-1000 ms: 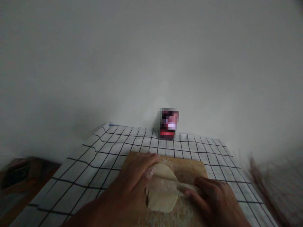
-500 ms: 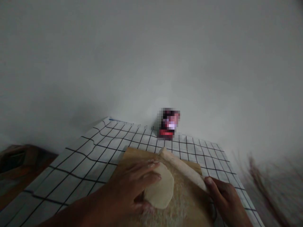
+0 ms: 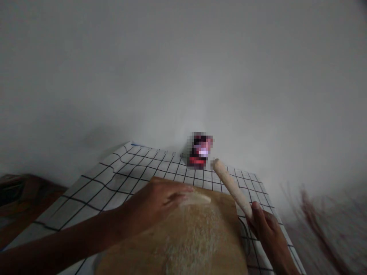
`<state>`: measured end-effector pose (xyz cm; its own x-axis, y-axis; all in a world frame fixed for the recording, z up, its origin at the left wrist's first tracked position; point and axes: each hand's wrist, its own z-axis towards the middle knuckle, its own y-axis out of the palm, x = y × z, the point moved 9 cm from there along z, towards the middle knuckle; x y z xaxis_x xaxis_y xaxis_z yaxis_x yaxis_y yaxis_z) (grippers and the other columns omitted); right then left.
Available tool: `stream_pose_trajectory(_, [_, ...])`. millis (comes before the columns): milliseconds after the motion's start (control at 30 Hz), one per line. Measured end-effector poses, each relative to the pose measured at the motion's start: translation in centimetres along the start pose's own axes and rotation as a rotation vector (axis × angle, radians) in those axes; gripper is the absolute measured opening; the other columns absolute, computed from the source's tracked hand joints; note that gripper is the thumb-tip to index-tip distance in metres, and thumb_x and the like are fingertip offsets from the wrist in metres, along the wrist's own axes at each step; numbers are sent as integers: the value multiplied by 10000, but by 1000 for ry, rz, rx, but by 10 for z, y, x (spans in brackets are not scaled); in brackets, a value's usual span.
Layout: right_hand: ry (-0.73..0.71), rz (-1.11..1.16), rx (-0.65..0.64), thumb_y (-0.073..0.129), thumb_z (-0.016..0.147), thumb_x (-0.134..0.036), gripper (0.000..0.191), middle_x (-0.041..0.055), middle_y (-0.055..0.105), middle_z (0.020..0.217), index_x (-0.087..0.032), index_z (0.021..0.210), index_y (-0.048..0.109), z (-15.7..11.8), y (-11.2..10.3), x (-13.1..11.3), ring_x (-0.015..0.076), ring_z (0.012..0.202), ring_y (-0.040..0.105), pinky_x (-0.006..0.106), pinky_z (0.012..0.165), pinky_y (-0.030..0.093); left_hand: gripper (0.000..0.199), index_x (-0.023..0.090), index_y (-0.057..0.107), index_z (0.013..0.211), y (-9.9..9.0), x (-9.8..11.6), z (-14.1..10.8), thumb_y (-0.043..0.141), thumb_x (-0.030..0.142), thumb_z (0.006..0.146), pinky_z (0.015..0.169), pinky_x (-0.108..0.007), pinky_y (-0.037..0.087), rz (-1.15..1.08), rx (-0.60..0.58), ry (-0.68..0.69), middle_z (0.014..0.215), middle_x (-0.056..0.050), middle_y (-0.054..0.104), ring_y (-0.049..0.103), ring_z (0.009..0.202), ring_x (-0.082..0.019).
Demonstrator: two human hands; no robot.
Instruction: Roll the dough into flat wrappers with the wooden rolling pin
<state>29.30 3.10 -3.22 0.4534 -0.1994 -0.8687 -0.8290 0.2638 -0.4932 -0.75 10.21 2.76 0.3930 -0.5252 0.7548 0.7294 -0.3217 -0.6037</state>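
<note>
My left hand [image 3: 169,196] is over the far part of a wooden board [image 3: 172,236], its fingers closed on a piece of flat dough [image 3: 197,198]. Only a thin pale strip of the dough shows past the fingertips, seen nearly edge-on; the hand hides the rest. In my right hand [image 3: 265,223] is a floury rolling pin [image 3: 232,185], gripped by its near end. The pin slants up and away to the left, over the board's right edge. Loose flour is scattered across the middle of the board.
A white cloth with black grid lines [image 3: 134,160] covers the table. Against the wall stands a blurred-out red and pink item [image 3: 200,151]. Brown twiggy stalks [image 3: 312,217] are at the right, and a wooden piece of furniture [image 3: 25,187] is at the left.
The dough has gone from lying flat as a round to nearly edge-on in my left hand, farther up the board. My right hand has lifted the rolling pin off to the right.
</note>
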Motion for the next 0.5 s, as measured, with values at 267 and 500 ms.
stream_pose_trajectory(267, [25, -14, 30, 382, 911, -784, 629, -29, 371, 541, -237, 602, 401, 4, -3, 7, 136, 500, 364, 278, 486, 262, 378, 288, 623, 1357, -28, -13, 17, 539, 360, 995, 1026, -414, 555, -31, -23, -86, 1349, -40, 683, 651, 1233, -243])
stream_pose_trajectory(500, [50, 35, 127, 374, 883, -827, 660, -21, 398, 508, -242, 579, 403, 1, -7, 10, 144, 463, 413, 278, 455, 303, 525, 301, 370, 1548, 34, 45, 10, 455, 403, 1040, 1269, -569, 164, 480, -59, 314, 1650, -22, 335, 253, 1536, -283])
